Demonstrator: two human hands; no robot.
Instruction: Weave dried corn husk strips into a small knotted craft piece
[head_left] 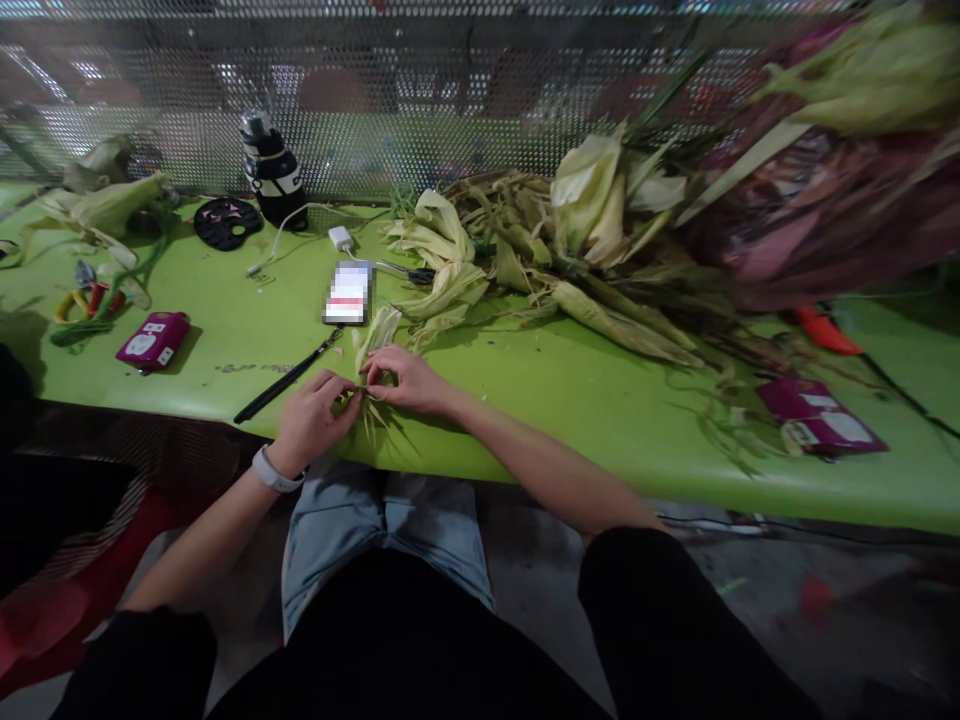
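Near edge of the bright green surface (570, 400): the left hand (313, 418) and the right hand (405, 380) meet, fingers closed, both pinching a pale green corn husk strip (377, 332). A black strap (285, 380) lies just left. A pile of loose husks (570, 250) lies beyond.

Two hands (311, 420) (405, 380), two magenta packs (154, 340) (817, 415), one bottle (274, 170) (black).

Nothing can be read — labels on the magenta packet (152, 340) and the bottle (271, 170) are too small.
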